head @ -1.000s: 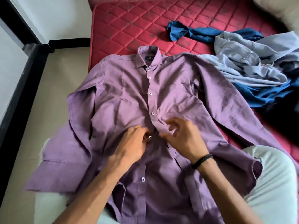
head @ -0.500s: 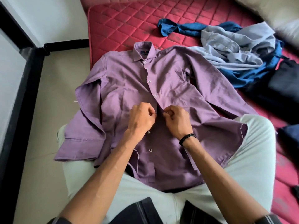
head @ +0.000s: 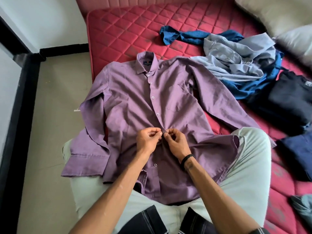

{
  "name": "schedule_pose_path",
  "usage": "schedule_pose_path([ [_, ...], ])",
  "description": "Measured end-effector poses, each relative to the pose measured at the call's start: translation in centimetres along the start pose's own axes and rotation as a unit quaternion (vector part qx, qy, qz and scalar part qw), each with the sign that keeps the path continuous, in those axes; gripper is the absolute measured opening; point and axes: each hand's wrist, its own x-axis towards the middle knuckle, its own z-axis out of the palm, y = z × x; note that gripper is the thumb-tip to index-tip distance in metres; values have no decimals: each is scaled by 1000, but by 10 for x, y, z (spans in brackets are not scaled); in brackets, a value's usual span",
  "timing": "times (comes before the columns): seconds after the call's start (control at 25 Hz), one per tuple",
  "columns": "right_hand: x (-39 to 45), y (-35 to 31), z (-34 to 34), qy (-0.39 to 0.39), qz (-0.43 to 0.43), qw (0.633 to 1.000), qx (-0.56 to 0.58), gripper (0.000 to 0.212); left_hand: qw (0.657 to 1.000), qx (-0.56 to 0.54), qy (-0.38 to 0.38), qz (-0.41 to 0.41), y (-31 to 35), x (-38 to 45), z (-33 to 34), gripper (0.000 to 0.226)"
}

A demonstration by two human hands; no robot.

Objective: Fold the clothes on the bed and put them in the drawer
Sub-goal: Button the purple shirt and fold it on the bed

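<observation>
A purple long-sleeved shirt point(head: 131, 98) lies face up, spread over my knees and the near corner of the red quilted mattress point(head: 128, 29). Its collar points away from me and its upper buttons are fastened. My left hand point(head: 147, 141) and my right hand point(head: 176, 142) meet at the button strip at mid-shirt. Each pinches an edge of the strip with curled fingers. The left sleeve hangs over the mattress edge and my left knee. A button below my hands is visible on the strip.
A crumpled grey-blue shirt point(head: 236, 59) lies on a blue garment point(head: 182, 36) at the back right. Dark clothes point(head: 290, 97) lie further right, with pillows point(head: 276, 16) behind. Bare floor point(head: 55, 92) runs along the left of the bed.
The view has pulled back and risen, showing more of the bed and my legs. Both hands stay at the button strip, now pinching it a little lower on the shirt.
</observation>
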Motion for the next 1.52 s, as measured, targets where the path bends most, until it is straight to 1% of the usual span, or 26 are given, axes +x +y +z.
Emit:
schedule_pose_path([
  [0.08,2,7,2,17,-1,1000,8,5,1000,-14,11,-4,-3,2,0,13],
  [0.24,-1,13,7,74,-8,997,24,2,999,-46,19,-13,-2,-3,1,8],
  [0.36,-2,16,10,82,-9,996,23,2,998,-51,19,-8,-3,-3,0,9],
  [0.6,1,23,7,78,1,995,67,9,999,-28,11,-18,-6,-2,-1,12],
  [0.64,0,24,8,86,-11,995,46,10,1000,-2,24,5,-8,-3,-1,10],
  [0.68,-1,22,9,94,-25,995,11,10,997,46,45,48,-10,-3,1,9],
  [0.76,-4,17,10,103,-43,992,-52,10,980,139,73,127,-11,-7,3,10],
  [0.8,-5,16,10,103,-48,992,-62,10,978,140,73,135,-11,-7,3,10],
  [0.92,-2,18,8,89,-37,994,-48,10,993,74,33,82,-15,-2,-1,17],
  [1.0,2,23,7,70,-11,997,-21,8,996,60,14,63,-19,1,-4,17],
  [1.08,3,22,4,47,0,999,8,6,999,30,7,42,-19,3,-5,15],
  [1.16,4,18,0,15,12,998,61,14,1000,-8,1,13,-18,5,-3,16],
  [1.2,5,16,-2,-2,24,995,94,14,1000,-20,3,2,-17,5,-2,15],
  [1.28,6,11,-3,-16,39,993,109,9,999,-44,14,-15,-13,1,-1,14],
  [1.36,6,7,3,8,33,998,51,3,997,-69,26,-32,-11,0,0,14],
  [1.44,0,6,11,56,19,998,-4,7,995,-93,16,-43,-11,0,-2,14],
  [1.52,-5,6,15,94,-4,995,-32,7,995,-87,4,-46,-11,0,-3,12],
])
